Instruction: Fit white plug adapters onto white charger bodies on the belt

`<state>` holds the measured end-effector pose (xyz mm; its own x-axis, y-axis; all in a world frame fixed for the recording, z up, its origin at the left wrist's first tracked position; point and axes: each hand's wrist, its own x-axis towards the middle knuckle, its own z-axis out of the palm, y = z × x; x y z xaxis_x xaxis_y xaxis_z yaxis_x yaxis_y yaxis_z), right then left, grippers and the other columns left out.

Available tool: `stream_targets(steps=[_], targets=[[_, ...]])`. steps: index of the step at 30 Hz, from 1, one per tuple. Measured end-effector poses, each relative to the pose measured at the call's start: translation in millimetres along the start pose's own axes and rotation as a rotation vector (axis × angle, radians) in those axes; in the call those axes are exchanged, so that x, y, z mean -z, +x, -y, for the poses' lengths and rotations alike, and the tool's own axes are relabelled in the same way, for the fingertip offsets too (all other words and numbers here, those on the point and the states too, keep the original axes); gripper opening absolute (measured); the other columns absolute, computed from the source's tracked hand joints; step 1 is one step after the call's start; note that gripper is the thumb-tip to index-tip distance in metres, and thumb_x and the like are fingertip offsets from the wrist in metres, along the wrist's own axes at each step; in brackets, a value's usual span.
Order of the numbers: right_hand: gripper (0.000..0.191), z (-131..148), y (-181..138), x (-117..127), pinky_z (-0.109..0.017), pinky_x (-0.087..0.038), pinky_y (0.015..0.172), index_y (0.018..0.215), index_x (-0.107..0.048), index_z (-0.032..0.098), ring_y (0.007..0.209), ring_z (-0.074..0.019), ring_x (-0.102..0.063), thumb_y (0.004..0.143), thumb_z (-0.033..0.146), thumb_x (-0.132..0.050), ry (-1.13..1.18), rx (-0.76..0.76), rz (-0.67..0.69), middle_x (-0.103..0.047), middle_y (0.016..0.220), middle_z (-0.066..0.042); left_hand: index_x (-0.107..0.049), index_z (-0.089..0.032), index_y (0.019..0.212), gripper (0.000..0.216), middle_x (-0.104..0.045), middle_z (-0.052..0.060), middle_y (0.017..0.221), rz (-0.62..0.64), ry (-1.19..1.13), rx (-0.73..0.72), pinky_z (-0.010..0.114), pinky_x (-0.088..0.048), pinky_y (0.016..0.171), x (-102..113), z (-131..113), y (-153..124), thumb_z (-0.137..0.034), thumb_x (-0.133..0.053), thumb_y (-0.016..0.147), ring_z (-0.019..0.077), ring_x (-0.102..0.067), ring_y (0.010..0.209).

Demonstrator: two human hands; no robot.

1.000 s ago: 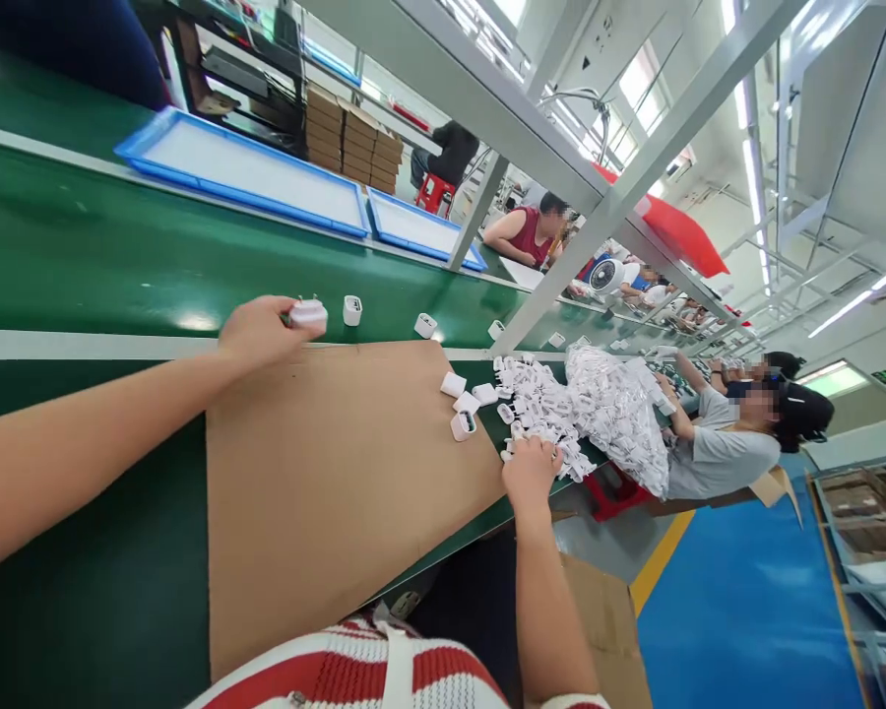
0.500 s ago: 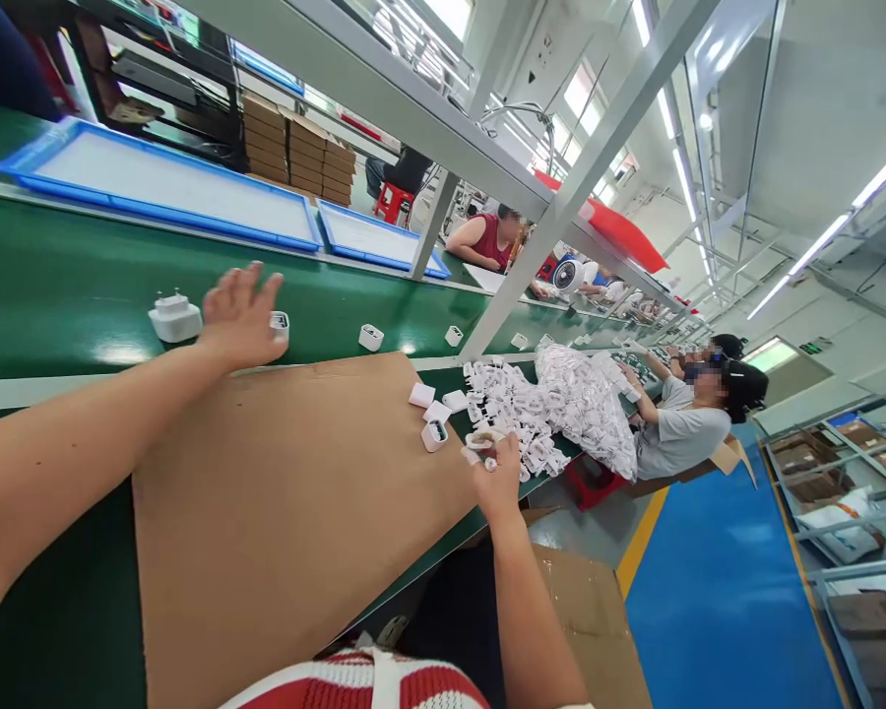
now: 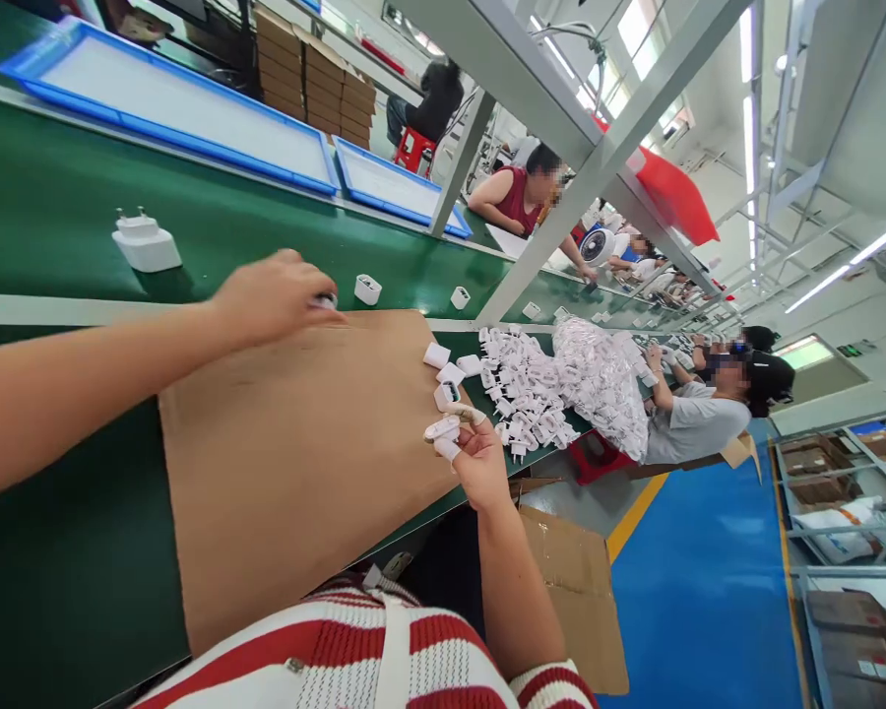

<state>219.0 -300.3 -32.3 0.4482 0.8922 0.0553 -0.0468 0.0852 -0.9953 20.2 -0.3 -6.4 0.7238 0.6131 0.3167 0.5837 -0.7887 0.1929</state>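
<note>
My left hand [image 3: 284,295] is closed around a white charger housing, mostly hidden by the fingers, above the far edge of the cardboard sheet [image 3: 302,443]. In my right hand [image 3: 479,458], a small white plug part [image 3: 443,429] is pinched between fingertips that wear pale covers. Just beyond that hand lie a few white charger housings [image 3: 447,396], one with its open end showing. A heap of white plug parts [image 3: 521,389] spreads to their right. On the green belt, a charger [image 3: 146,242] with two pins stands left of my left hand, and an open housing [image 3: 367,289] sits to its right.
Blue-rimmed trays [image 3: 184,98] line the belt's far side. A slanting metal post [image 3: 546,236] rises at the belt's near edge. A clear bag of white parts [image 3: 598,379] lies beyond the heap, near a co-worker in grey [image 3: 698,423]. A cardboard box [image 3: 572,591] stands below the table's right side.
My left hand has taken a housing off the belt and moved right over the cardboard. My right hand has come left from the heap's edge, with a plug part in its fingertips.
</note>
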Motion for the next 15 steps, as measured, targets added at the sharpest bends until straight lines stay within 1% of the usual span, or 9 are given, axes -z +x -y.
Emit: stream_targets(steps=[1,3,5,6,8,10,11,13,15], targets=[[0.053,-2.5,1.6,-2.9,-0.032,-0.063,0.076,0.111,-0.062,0.026,0.085,-0.0187,-0.077,0.066,0.026,-0.088,-0.009,0.007,-0.007,-0.078,0.097,-0.001,-0.073,-0.011,0.108,0.050,-0.070,0.014,0.106,0.001,-0.051,-0.042,0.033,-0.045,0.092,-2.0,-19.8,-16.1,-0.058,-0.055,0.103,0.0290,-0.051,0.116],[0.052,-7.8,5.3,-10.0,-0.034,-0.063,0.082,0.108,-0.063,0.026,0.087,-0.0187,-0.076,0.064,0.025,-0.089,-0.043,0.022,-0.019,-0.078,0.097,-0.001,-0.074,-0.016,0.096,0.049,-0.069,0.011,0.096,0.056,-0.183,-0.178,0.034,-0.046,0.090,-12.7,-56.6,-48.0,-0.064,-0.064,0.097,0.0278,-0.057,0.105],[0.039,-12.3,8.4,-17.0,-0.035,-0.063,0.086,0.105,-0.066,0.024,0.089,-0.0191,-0.076,0.072,0.030,-0.084,-0.124,0.050,-0.005,-0.078,0.097,-0.002,-0.073,-0.018,0.094,0.044,-0.069,0.010,0.092,0.103,-0.317,-0.202,0.035,-0.048,0.087,-29.2,-83.8,-74.9,-0.062,-0.069,0.093,0.0278,-0.060,0.100],[0.032,-13.7,9.3,-19.9,-0.035,-0.062,0.087,0.106,-0.069,0.024,0.091,-0.0192,-0.075,0.077,0.033,-0.080,-0.194,0.076,0.016,-0.078,0.099,-0.004,-0.073,-0.019,0.093,0.042,-0.069,0.009,0.091,0.119,-0.377,-0.188,0.036,-0.048,0.087,-37.9,-92.5,-85.2,-0.060,-0.071,0.092,0.0283,-0.061,0.099],[0.026,-14.2,9.6,-23.6,-0.035,-0.060,0.087,0.110,-0.073,0.023,0.096,-0.0194,-0.073,0.087,0.034,-0.070,-0.378,0.156,0.052,-0.078,0.105,-0.006,-0.072,-0.019,0.097,0.041,-0.071,0.009,0.097,0.129,-0.506,-0.121,0.037,-0.049,0.090,-53.0,-99.9,-99.0,-0.059,-0.075,0.087,0.0296,-0.062,0.103],[0.030,-11.9,8.7,-25.2,-0.034,-0.059,0.085,0.119,-0.073,0.023,0.098,-0.0192,-0.071,0.092,0.031,-0.065,-0.552,0.228,0.035,-0.076,0.109,-0.007,-0.072,-0.020,0.106,0.048,-0.071,0.010,0.107,0.140,-0.660,-0.047,0.037,-0.050,0.093,-62.0,-97.1,-104.6,-0.059,-0.080,0.078,0.0300,-0.062,0.107],[0.033,-10.0,8.2,-26.0,-0.033,-0.058,0.084,0.124,-0.070,0.022,0.097,-0.0190,-0.070,0.092,0.030,-0.065,-0.617,0.254,0.012,-0.076,0.110,-0.007,-0.072,-0.020,0.109,0.051,-0.071,0.009,0.110,0.167,-0.738,-0.024,0.037,-0.051,0.093,-63.9,-93.6,-105.2,-0.058,-0.081,0.076,0.0295,-0.063,0.107],[0.036,-5.9,8.1,-29.3,-0.033,-0.057,0.082,0.128,-0.066,0.021,0.091,-0.0182,-0.069,0.092,0.025,-0.065,-0.730,0.318,-0.007,-0.075,0.107,-0.007,-0.075,-0.020,0.107,0.047,-0.071,0.007,0.107,0.248,-0.865,-0.012,0.034,-0.051,0.087,-64.1,-86.1,-103.9,-0.055,-0.078,0.075,0.0270,-0.064,0.101],[0.034,-3.1,9.9,-36.2,-0.034,-0.056,0.083,0.122,-0.068,0.021,0.090,-0.0191,-0.066,0.089,0.015,-0.060,-0.875,0.433,0.071,-0.074,0.104,-0.007,-0.076,-0.020,0.098,0.038,-0.070,0.006,0.098,0.294,-0.924,-0.019,0.032,-0.050,0.081,-61.8,-81.4,-101.7,-0.052,-0.073,0.078,0.0245,-0.064,0.093]])
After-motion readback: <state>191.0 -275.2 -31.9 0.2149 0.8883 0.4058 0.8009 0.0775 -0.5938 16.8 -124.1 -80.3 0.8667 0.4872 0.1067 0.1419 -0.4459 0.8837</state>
